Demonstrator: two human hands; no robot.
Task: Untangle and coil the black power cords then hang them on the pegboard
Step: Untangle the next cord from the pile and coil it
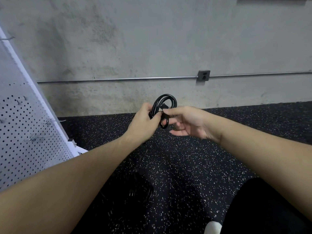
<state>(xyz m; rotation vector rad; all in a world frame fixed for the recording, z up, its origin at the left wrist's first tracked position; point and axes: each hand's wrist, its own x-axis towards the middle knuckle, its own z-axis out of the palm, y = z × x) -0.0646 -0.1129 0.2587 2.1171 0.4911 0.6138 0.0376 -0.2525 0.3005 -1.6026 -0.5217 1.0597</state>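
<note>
Your left hand [143, 122] grips the coiled black power cord [164, 105] at the centre of the frame, fingers curled around the bundle. Your right hand [185, 122] pinches a lower loop with thumb and first finger; its other fingers are relaxed. The coil stands about upright, its long axis vertical, the loops rising above your hands toward the wall. I think the loops can spring apart if your left hand loosens. More black cords [140, 188] lie on the floor [185, 166] at lower centre. The pegboard [25, 132] with its hooks [38, 137] waits at the left edge.
</note>
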